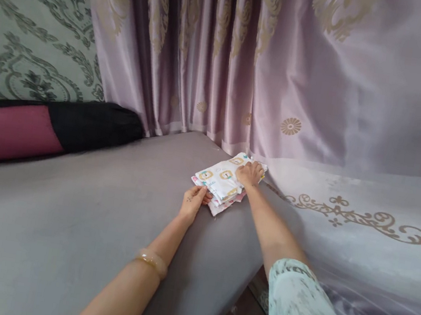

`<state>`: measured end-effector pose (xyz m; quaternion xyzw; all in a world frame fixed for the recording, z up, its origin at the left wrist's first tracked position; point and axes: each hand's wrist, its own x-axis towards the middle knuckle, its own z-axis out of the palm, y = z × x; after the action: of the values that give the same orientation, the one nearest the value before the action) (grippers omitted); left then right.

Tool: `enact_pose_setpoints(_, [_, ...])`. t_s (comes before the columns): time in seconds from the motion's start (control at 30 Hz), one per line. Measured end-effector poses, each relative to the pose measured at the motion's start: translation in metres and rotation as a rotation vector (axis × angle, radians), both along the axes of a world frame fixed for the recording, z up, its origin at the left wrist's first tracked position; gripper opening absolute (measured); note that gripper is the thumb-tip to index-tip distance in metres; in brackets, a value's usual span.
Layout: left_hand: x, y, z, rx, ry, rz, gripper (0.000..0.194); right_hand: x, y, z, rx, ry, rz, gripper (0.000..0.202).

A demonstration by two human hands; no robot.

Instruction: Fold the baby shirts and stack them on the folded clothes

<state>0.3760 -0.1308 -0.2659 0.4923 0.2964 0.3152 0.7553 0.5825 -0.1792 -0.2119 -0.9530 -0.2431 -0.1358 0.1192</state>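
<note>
A stack of folded cloths (215, 178) lies flat between the left hand (192, 200) and right hand (250, 174). The white top cloth has tan faces and teal marks; pink-patterned layers stick out unevenly below, nearest the left fingers.

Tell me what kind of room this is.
Probably a bedroom or sitting room in a home: a wide padded surface under a fitted grey cover, long patterned curtains hanging beside it, and ornate wallpaper on the wall.
</note>
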Motion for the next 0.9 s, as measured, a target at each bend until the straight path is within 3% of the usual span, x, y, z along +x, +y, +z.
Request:
enact_pose_setpoints(0.17, [-0.007, 0.002, 0.000, -0.065, -0.035, -0.035, 0.030, 0.005, -0.003, 0.003, -0.080, 0.154, -0.065, 0.050])
enact_pose_setpoints(0.3, [-0.035, 0.010, 0.008, -0.104, 0.054, -0.088, 0.026, 0.009, -0.004, 0.015, -0.115, 0.202, -0.042, 0.049])
enact_pose_setpoints(0.43, [-0.080, 0.027, 0.016, -0.022, 0.194, -0.060, 0.018, -0.004, -0.002, 0.019, -0.093, 0.093, 0.077, 0.047])
enact_pose_setpoints(0.6, [-0.145, 0.052, 0.020, 0.097, 0.332, -0.035, 0.022, -0.049, 0.006, 0.009, -0.134, 0.150, 0.401, 0.050])
enact_pose_setpoints(0.73, [-0.195, 0.064, 0.023, 0.175, 0.418, -0.029, 0.031, -0.071, 0.008, 0.001, -0.198, 0.206, 0.410, 0.056])
enact_pose_setpoints(0.9, [-0.249, 0.068, 0.025, 0.195, 0.438, 0.023, 0.033, -0.067, 0.007, -0.004, -0.228, 0.123, 0.406, 0.056])
